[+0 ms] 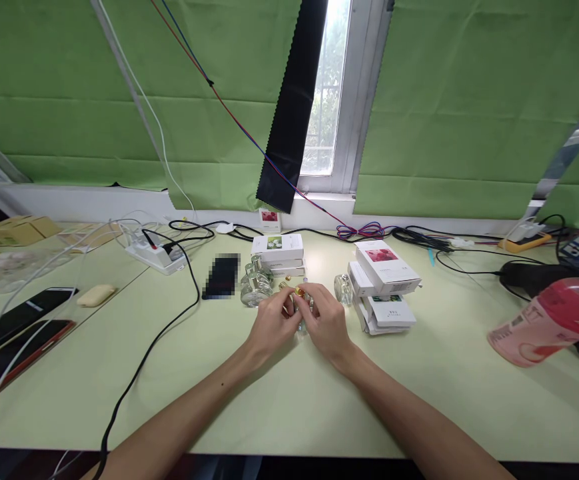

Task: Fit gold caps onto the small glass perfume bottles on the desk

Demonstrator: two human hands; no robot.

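Pinched at the fingertips, midway between left hand (274, 325) and right hand (326, 323), low over the bench (299, 407): a small gold-coloured piece (300, 291), partly covered. Fingers of both hands curled inward with next to no gap, tips meeting around the piece. About equally near to either hand, on the far side of the knuckled-in grip; long axis too small and hidden to tell. On the near side of the grip, a clear glassy thing (302, 327); held or merely resting, impossible to tell. Just past the left hand, clear glass bottles (256, 288) beside stacked white boxes (279, 248). Near the right hand, another glass bottle (342, 289) beside a second pile of boxes (386, 267).
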